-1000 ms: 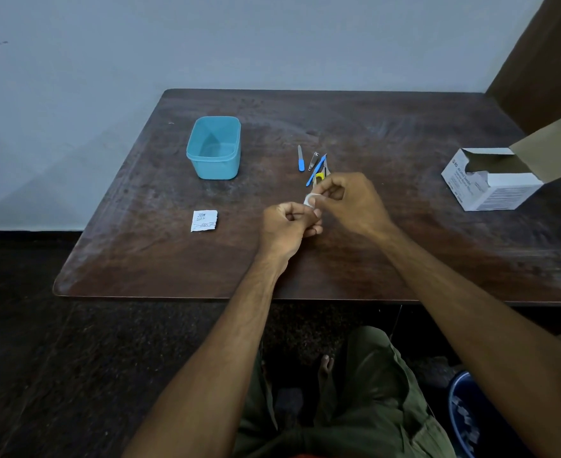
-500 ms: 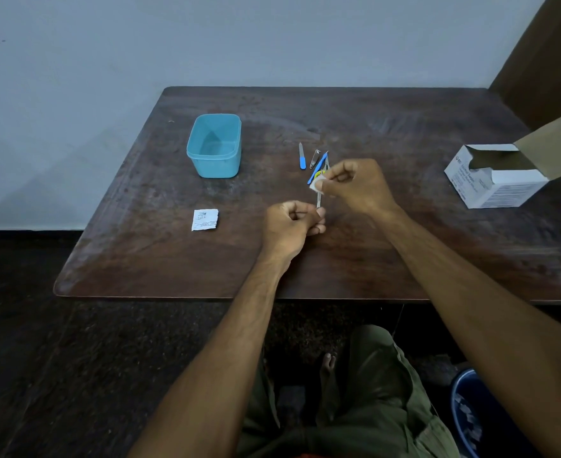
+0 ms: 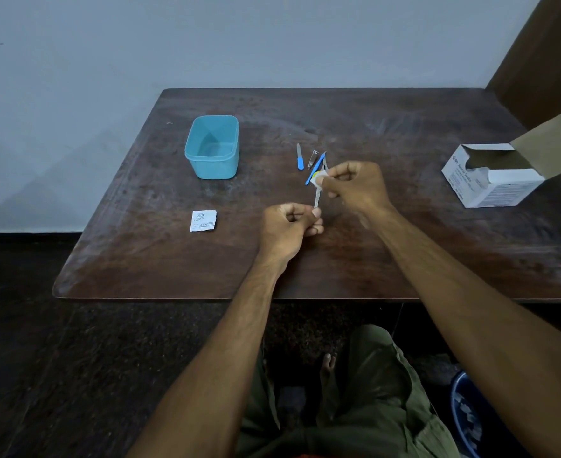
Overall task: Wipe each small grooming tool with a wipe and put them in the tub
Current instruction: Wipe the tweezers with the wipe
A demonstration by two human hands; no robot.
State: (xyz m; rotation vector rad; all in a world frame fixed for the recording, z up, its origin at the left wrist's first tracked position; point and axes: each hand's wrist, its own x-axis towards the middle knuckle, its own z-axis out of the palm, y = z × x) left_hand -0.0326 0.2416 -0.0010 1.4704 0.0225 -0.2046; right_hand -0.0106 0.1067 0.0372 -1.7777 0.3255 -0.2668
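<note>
Left hand [image 3: 287, 228] pinches the low end of a thin metal tool [image 3: 317, 199]; right hand [image 3: 355, 186] clamps a white wipe [image 3: 318, 177] round its upper end, over the tabletop [image 3: 404, 252]. Since a second ago the wipe has slid up the tool, away from the left hand, baring the shaft. Just behind lie a blue-handled file [image 3: 300, 157], a clipper [image 3: 312, 159] and a blue stick [image 3: 315, 168]; the blue tub [image 3: 212, 147] sits well left. The torn sachet [image 3: 203, 220] carries print too small to read. The open box [image 3: 490, 180] at right reads "BD Alcohol Swabs".
</note>
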